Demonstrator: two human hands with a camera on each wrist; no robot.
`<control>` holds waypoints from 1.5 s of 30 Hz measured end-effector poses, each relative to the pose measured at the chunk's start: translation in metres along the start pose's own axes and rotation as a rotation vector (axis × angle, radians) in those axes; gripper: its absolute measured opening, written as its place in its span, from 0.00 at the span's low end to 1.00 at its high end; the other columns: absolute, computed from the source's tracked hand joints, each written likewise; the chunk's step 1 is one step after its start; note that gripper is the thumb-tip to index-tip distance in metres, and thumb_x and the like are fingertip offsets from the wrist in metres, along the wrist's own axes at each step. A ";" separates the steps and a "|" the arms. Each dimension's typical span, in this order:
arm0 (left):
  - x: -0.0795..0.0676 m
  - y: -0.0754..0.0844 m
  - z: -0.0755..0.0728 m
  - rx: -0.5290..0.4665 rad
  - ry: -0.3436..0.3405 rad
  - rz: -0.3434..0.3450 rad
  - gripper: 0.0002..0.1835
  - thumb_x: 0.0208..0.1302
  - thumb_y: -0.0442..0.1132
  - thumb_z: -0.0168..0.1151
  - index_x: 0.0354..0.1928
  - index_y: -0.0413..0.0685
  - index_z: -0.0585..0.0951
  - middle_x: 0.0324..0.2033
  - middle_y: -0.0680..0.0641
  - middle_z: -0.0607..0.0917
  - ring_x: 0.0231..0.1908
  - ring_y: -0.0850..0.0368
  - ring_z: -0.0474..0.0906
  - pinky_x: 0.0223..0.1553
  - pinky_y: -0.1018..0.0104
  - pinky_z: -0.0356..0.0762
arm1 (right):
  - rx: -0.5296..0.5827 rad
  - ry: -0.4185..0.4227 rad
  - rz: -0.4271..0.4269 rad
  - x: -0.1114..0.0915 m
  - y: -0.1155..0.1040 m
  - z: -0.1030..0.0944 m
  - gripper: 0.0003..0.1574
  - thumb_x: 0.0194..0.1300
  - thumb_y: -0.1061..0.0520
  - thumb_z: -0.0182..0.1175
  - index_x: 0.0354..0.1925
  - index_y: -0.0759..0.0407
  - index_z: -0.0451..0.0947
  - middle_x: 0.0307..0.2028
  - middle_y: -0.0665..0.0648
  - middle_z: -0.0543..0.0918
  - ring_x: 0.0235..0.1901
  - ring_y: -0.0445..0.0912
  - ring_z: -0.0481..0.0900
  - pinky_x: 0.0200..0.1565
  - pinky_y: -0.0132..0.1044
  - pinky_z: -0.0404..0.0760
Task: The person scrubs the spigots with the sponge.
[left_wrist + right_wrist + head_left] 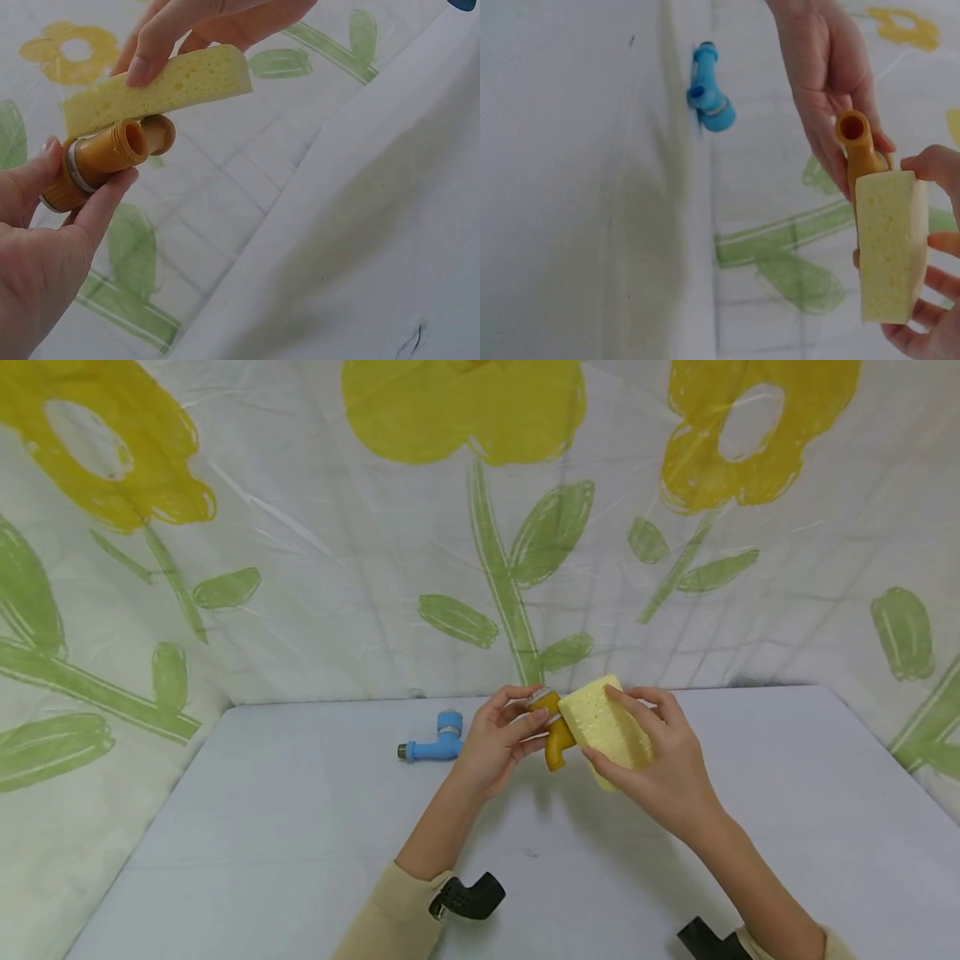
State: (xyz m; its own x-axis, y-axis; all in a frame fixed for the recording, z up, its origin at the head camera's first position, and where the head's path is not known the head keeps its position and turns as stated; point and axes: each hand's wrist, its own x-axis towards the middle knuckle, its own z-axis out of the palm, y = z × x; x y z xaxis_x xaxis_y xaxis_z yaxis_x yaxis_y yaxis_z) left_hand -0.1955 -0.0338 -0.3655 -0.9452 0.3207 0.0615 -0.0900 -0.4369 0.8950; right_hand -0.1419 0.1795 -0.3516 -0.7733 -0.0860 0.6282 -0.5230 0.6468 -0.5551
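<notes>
- The orange-yellow tap (558,745) is held up over the far half of the table, its curved spout pointing down in the head view.
- The pale yellow sponge (606,727), a pitted block, rests against the tap's side.
- The left hand (497,742) pinches the tap around its collar, between thumb and fingers.
- The right hand (666,768) grips the sponge by its edges, fingers spread.
- A blue tap (433,749) lies on the table near the far edge, just left of the left hand and partly hidden by it.
- The table (262,827) has a pale, flat top carrying soft shadows and one small dark mark (a scuff or a crease, I cannot tell which).
- Behind and beside it hangs a whitish sheet (315,635), shiny and creased, printed with big yellow flowers (465,410) and green leaves (553,531).
</notes>
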 end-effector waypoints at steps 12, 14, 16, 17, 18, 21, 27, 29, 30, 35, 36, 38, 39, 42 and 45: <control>-0.001 0.000 -0.001 -0.029 0.003 0.010 0.21 0.78 0.22 0.53 0.70 0.28 0.69 0.49 0.45 0.79 0.44 0.57 0.86 0.46 0.66 0.90 | -0.013 -0.015 -0.071 0.001 0.000 -0.001 0.45 0.45 0.64 0.84 0.63 0.62 0.82 0.57 0.64 0.79 0.50 0.56 0.82 0.43 0.23 0.77; 0.000 0.001 -0.002 -0.033 0.004 0.010 0.21 0.77 0.22 0.53 0.69 0.30 0.71 0.49 0.45 0.79 0.44 0.56 0.86 0.46 0.65 0.90 | -0.035 -0.004 -0.065 0.002 0.001 -0.003 0.45 0.45 0.64 0.85 0.63 0.63 0.82 0.56 0.64 0.80 0.49 0.58 0.82 0.42 0.23 0.77; 0.000 0.001 -0.002 -0.036 0.001 0.007 0.20 0.77 0.22 0.53 0.68 0.31 0.72 0.49 0.45 0.78 0.44 0.56 0.86 0.47 0.65 0.90 | -0.036 0.007 -0.051 0.003 0.003 -0.005 0.45 0.45 0.64 0.85 0.63 0.63 0.82 0.56 0.65 0.80 0.48 0.59 0.82 0.42 0.21 0.75; 0.000 0.001 -0.002 -0.037 0.001 0.005 0.20 0.77 0.22 0.53 0.68 0.32 0.73 0.49 0.45 0.78 0.44 0.56 0.86 0.47 0.65 0.90 | -0.032 0.006 -0.044 0.003 0.004 -0.005 0.45 0.45 0.64 0.84 0.63 0.64 0.82 0.56 0.65 0.79 0.48 0.58 0.82 0.42 0.19 0.74; 0.000 0.001 -0.002 -0.036 0.002 0.004 0.20 0.77 0.22 0.53 0.67 0.32 0.73 0.50 0.44 0.78 0.44 0.56 0.86 0.47 0.65 0.90 | -0.027 0.004 -0.040 0.003 0.004 -0.005 0.45 0.46 0.64 0.84 0.64 0.64 0.82 0.56 0.66 0.79 0.48 0.58 0.81 0.42 0.17 0.72; -0.001 0.002 -0.001 -0.035 0.009 0.003 0.19 0.77 0.22 0.54 0.67 0.33 0.74 0.50 0.44 0.78 0.44 0.56 0.86 0.47 0.65 0.90 | -0.017 -0.009 -0.040 0.001 0.004 -0.003 0.44 0.47 0.64 0.83 0.64 0.64 0.81 0.57 0.65 0.78 0.48 0.57 0.80 0.42 0.16 0.71; -0.001 0.002 -0.001 -0.039 0.021 0.011 0.19 0.77 0.23 0.54 0.67 0.34 0.75 0.48 0.46 0.79 0.43 0.57 0.86 0.45 0.67 0.89 | -0.022 -0.069 -0.112 -0.002 0.000 0.001 0.45 0.47 0.63 0.83 0.65 0.60 0.81 0.58 0.63 0.78 0.51 0.56 0.80 0.38 0.36 0.83; -0.001 0.002 -0.001 -0.041 0.022 0.015 0.19 0.77 0.23 0.54 0.66 0.35 0.75 0.47 0.46 0.79 0.42 0.58 0.86 0.44 0.67 0.89 | -0.032 -0.076 -0.135 -0.002 0.000 0.002 0.45 0.46 0.63 0.83 0.65 0.60 0.81 0.57 0.64 0.79 0.52 0.57 0.81 0.38 0.42 0.84; -0.001 0.002 -0.002 -0.041 0.020 0.018 0.19 0.77 0.23 0.54 0.66 0.36 0.76 0.47 0.46 0.79 0.42 0.58 0.86 0.44 0.67 0.89 | -0.034 -0.076 -0.140 -0.002 0.000 0.001 0.45 0.46 0.63 0.83 0.65 0.60 0.81 0.57 0.64 0.79 0.52 0.58 0.81 0.38 0.43 0.84; -0.001 0.003 -0.002 -0.042 0.004 0.021 0.18 0.77 0.23 0.54 0.65 0.38 0.77 0.47 0.47 0.78 0.43 0.57 0.85 0.46 0.66 0.89 | -0.011 -0.062 -0.116 -0.001 0.001 0.000 0.44 0.45 0.64 0.83 0.63 0.60 0.82 0.56 0.63 0.80 0.53 0.56 0.81 0.41 0.28 0.80; -0.001 0.003 -0.002 -0.042 0.004 0.020 0.18 0.77 0.23 0.53 0.65 0.38 0.77 0.47 0.47 0.78 0.44 0.57 0.85 0.46 0.66 0.89 | 0.000 -0.062 -0.111 -0.002 0.001 0.000 0.44 0.46 0.65 0.83 0.64 0.60 0.82 0.56 0.63 0.80 0.53 0.56 0.81 0.42 0.26 0.78; -0.002 0.003 -0.001 -0.044 0.006 0.018 0.18 0.78 0.23 0.53 0.65 0.37 0.76 0.47 0.47 0.78 0.43 0.57 0.85 0.46 0.66 0.89 | 0.019 -0.067 -0.110 -0.002 0.002 0.002 0.44 0.46 0.65 0.82 0.64 0.60 0.82 0.57 0.62 0.79 0.54 0.54 0.80 0.42 0.23 0.77; -0.002 0.003 -0.001 -0.043 0.007 0.018 0.18 0.78 0.23 0.53 0.65 0.37 0.76 0.47 0.47 0.78 0.44 0.58 0.85 0.45 0.67 0.89 | 0.028 -0.071 -0.113 -0.002 0.001 0.002 0.44 0.46 0.65 0.82 0.64 0.60 0.82 0.57 0.62 0.79 0.54 0.53 0.79 0.42 0.24 0.77; -0.002 0.003 -0.001 -0.045 0.012 0.013 0.18 0.78 0.24 0.53 0.65 0.37 0.76 0.46 0.47 0.78 0.43 0.58 0.86 0.45 0.67 0.89 | 0.038 -0.084 -0.132 -0.003 0.001 0.004 0.45 0.45 0.64 0.83 0.64 0.59 0.82 0.57 0.62 0.79 0.53 0.51 0.79 0.39 0.29 0.80; -0.002 0.003 -0.002 -0.042 0.009 0.015 0.17 0.78 0.24 0.54 0.64 0.38 0.77 0.47 0.47 0.78 0.44 0.58 0.86 0.45 0.67 0.89 | 0.023 -0.082 -0.145 -0.002 0.001 0.003 0.46 0.45 0.64 0.83 0.64 0.59 0.82 0.57 0.62 0.80 0.53 0.51 0.79 0.37 0.33 0.82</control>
State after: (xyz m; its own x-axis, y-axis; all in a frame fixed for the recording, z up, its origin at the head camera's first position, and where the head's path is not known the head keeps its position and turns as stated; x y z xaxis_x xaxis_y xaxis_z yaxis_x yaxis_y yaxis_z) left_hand -0.1947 -0.0372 -0.3637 -0.9492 0.3064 0.0711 -0.0883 -0.4767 0.8746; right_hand -0.1419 0.1782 -0.3554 -0.7151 -0.2396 0.6567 -0.6388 0.6055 -0.4747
